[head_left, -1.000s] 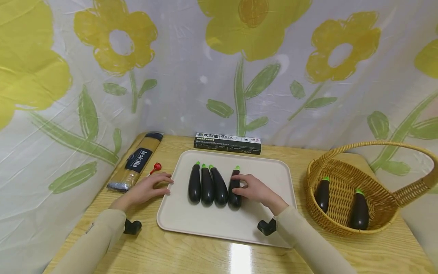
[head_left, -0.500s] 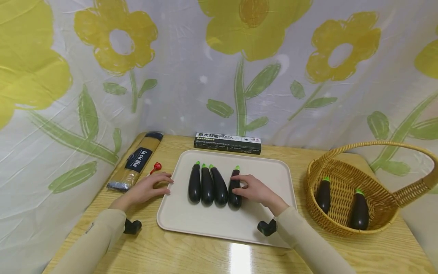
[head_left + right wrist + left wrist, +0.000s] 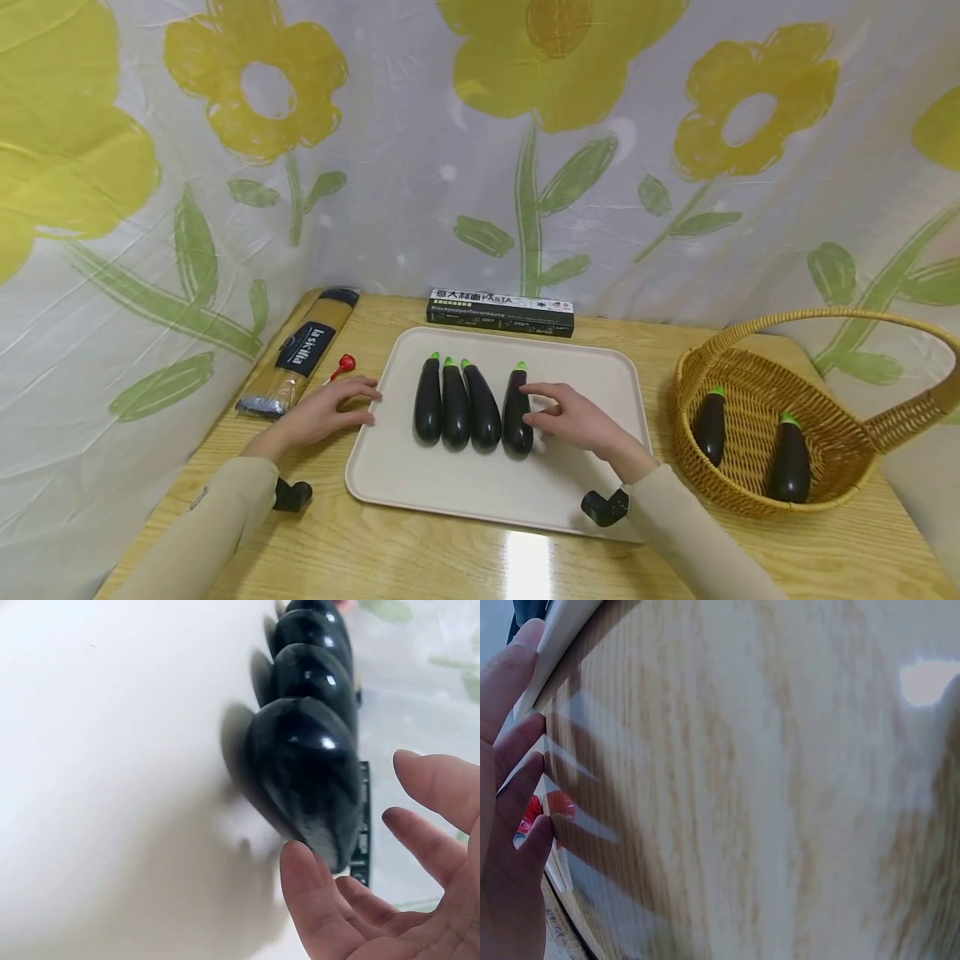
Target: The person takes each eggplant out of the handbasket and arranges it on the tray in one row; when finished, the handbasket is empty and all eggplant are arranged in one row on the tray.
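Several dark eggplants with bright green stems lie on a cream tray (image 3: 480, 487); three sit close together. To their right, a little apart, lies the rightmost eggplant (image 3: 517, 414). My right hand (image 3: 576, 423) is beside it, fingers spread and fingertips right at its right side. In the right wrist view the thumb is close by that eggplant (image 3: 304, 761), with the other fingers held away from it. My left hand (image 3: 327, 411) rests at the left rim of the tray, thumb and fingers loosely extended, holding nothing.
A wicker basket (image 3: 693, 483) with two eggplants stands at the right. A dark pasta box (image 3: 500, 313) lies behind the tray. At the left are a packet of spaghetti (image 3: 303, 350) and a red-topped lollipop-like thing (image 3: 346, 363). A flowered curtain hangs behind.
My right hand has let go of the rightmost eggplant and drawn back slightly to the right. The left hand has stayed at the tray's rim.
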`<state>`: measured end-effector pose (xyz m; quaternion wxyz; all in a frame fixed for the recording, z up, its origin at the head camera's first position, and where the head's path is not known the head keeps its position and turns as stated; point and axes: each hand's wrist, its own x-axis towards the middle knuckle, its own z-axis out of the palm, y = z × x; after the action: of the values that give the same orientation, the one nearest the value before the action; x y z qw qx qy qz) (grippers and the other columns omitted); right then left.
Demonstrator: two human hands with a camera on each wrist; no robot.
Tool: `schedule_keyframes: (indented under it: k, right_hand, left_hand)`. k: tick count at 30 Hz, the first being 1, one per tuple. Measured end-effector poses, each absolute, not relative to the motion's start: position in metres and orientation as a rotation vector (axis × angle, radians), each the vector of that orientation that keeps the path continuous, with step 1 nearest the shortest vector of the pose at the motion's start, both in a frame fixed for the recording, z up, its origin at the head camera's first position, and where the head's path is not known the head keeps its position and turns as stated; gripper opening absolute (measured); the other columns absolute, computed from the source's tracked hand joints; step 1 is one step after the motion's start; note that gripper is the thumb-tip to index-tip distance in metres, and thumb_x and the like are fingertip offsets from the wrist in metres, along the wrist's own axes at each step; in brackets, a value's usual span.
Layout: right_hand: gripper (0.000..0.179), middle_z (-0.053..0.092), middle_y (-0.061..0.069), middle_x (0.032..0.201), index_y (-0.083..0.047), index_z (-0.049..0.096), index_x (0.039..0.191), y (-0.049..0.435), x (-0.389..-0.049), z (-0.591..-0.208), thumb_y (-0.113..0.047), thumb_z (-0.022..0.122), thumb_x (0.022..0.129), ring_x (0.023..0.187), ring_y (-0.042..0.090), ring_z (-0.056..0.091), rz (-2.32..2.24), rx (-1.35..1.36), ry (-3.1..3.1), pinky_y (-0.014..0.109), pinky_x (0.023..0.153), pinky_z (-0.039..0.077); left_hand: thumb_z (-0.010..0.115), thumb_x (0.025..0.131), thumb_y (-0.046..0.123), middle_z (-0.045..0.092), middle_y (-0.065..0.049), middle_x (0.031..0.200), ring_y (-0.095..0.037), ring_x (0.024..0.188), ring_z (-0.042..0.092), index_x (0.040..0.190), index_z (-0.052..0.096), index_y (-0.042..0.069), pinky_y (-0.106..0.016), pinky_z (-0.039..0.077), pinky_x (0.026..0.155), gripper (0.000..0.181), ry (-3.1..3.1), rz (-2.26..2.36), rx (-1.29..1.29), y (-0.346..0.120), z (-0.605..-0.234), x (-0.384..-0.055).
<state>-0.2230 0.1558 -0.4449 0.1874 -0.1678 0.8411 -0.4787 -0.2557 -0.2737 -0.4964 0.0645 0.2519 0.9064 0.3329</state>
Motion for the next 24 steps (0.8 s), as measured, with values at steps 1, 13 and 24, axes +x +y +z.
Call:
schedule_keyframes:
  k: [1,13,24]
  right_hand:
    - [0.052,0.044,0.018,0.145,-0.007,0.049,0.143,0.161,-0.219,-0.444,-0.021,0.065,0.095,0.099,0.021,0.067,-1.362,-0.472,2.366,0.037,0.083,0.054]
    - [0.045,0.043,0.006,0.147,-0.027,0.052,0.138,0.24,-0.157,-0.394,-0.037,0.063,0.096,0.121,0.029,0.056,-1.281,-0.452,2.484,0.04,0.092,0.049]
    - [0.049,0.045,0.026,0.142,-0.003,0.04,0.146,0.336,-0.153,-0.36,-0.024,0.051,0.104,0.111,0.012,0.062,-1.298,-0.368,2.462,0.027,0.087,0.053]
  left_hand:
    - [0.071,0.09,0.033,0.05,-0.018,0.143,-0.041,0.135,0.039,0.12,0.067,0.015,-0.06,0.027,0.111,0.035,2.736,1.006,0.761,-0.273,-0.496,-0.256]
    - [0.071,0.09,0.034,0.05,-0.018,0.142,-0.042,0.136,0.037,0.12,0.067,0.015,-0.06,0.027,0.111,0.036,2.751,0.994,0.763,-0.275,-0.498,-0.256]
    - [0.071,0.09,0.033,0.051,-0.017,0.141,-0.041,0.136,0.038,0.119,0.067,0.015,-0.061,0.028,0.11,0.034,2.759,0.984,0.764,-0.273,-0.496,-0.255]
